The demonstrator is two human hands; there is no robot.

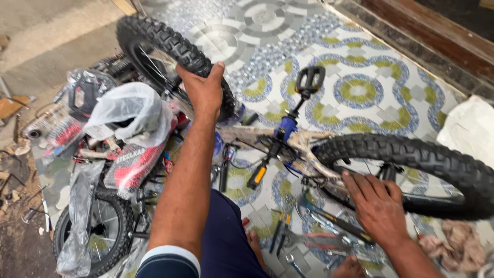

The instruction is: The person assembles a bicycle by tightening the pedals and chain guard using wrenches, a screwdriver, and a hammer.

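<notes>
A bicycle with a mud-spattered frame (303, 141) lies on its side on the patterned tile floor, one black pedal (310, 80) sticking up. My left hand (205, 90) reaches forward and grips the knobbly front tyre (170, 44) from above. My right hand (378, 206) is low on the right, its fingers curled over the frame stay beside the rear tyre (411, 152). My dark-trousered knee (226, 242) and a bare foot (253, 243) show between the arms.
A small bicycle (98, 226) wrapped in clear plastic lies at the left, with a plastic-covered saddle (131, 110). Pliers (280, 231) and spanners (314, 241) lie on the tiles near my foot. A rag (463, 244) and a white sack (471, 128) sit at the right.
</notes>
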